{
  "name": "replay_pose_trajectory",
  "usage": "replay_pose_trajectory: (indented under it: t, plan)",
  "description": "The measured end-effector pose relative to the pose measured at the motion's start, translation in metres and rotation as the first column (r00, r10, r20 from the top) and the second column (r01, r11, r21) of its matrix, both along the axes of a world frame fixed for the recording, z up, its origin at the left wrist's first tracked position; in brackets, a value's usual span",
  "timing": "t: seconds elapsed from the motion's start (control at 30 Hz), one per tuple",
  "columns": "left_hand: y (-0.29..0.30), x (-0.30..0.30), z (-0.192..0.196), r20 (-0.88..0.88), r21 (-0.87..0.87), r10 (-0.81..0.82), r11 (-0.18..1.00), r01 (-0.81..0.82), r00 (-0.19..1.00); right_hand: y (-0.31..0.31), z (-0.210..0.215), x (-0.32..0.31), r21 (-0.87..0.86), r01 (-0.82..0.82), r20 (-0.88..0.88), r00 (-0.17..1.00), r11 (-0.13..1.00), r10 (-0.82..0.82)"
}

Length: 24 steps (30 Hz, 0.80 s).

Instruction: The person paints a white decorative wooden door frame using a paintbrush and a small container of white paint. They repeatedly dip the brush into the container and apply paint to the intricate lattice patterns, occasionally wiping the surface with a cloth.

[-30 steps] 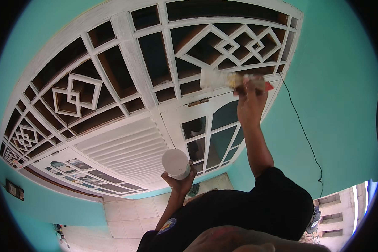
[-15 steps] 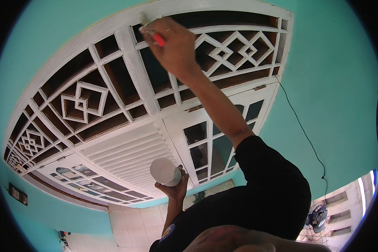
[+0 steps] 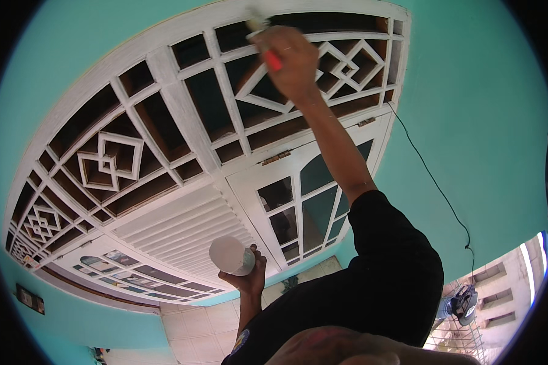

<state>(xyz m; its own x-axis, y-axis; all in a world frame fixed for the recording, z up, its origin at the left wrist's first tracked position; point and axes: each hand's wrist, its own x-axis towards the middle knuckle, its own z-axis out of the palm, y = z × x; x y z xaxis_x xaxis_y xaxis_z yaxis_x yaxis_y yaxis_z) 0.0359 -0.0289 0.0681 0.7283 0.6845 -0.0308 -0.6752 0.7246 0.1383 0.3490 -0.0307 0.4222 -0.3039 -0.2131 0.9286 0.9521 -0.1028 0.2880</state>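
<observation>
My right hand (image 3: 293, 64), raised high, is closed around a paintbrush (image 3: 273, 60) with a red handle. Its pale bristles are blurred and reach the top rail of a white wooden window and vent frame (image 3: 179, 103). Lower down, my left hand (image 3: 249, 278) grips a round tub (image 3: 230, 255) from below and its right side. White or pale paint seems to fill the tub. Diamond-shaped lattice (image 3: 111, 163) fills the dark openings of the frame, partly hidden behind my right hand and forearm.
Turquoise wall (image 3: 469, 134) surrounds the frame. A thin black cable (image 3: 435, 179) hangs down the wall at the right. Below the lattice are white louvred slats (image 3: 176, 222) and a glazed window panel (image 3: 316, 194). Pale tiles (image 3: 195, 331) lie far below.
My right hand and the brush have moved right along the top rail. The left hand still holds the tub, which has shifted slightly left in view. The whole view has shifted a little.
</observation>
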Motion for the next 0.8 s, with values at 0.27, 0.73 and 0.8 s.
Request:
replay_pose_trajectory:
  t: [0.27, 0.73, 0.8]
  plan:
    - [-0.009, 0.010, -0.010, 0.021, 0.115, -0.079, 0.990, 0.076, 0.997, -0.092, 0.009, 0.134, 0.414, -0.380, -0.321, 0.789, 0.827, 0.523]
    - [-0.027, 0.042, 0.002, -0.082, 0.032, -0.105, 0.994, 0.108, 0.991, -0.127, 0.011, 0.191, 0.288, -0.606, -0.289, 0.683, 0.741, 0.671]
    - [-0.027, 0.045, -0.005, -0.100, 0.038, -0.129, 0.990, 0.133, 0.987, -0.174, 0.017, 0.264, 0.479, -0.337, -0.276, 0.819, 0.811, 0.503]
